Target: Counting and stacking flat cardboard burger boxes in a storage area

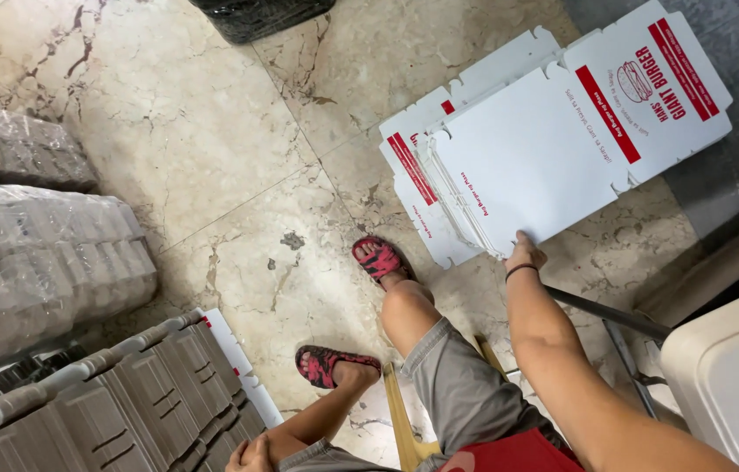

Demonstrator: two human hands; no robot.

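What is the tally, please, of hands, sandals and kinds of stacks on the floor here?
Hands: 2, right hand on the flat white boxes, left hand low by the grey trays
Sandals: 2
Wrapped grey stacks: 2
Total: 6

A stack of flat cardboard boxes lies on the floor ahead and to the right, the right hand at its near edge. Wrapped bundles sit far left, folded trays just before them, beside the left hand.
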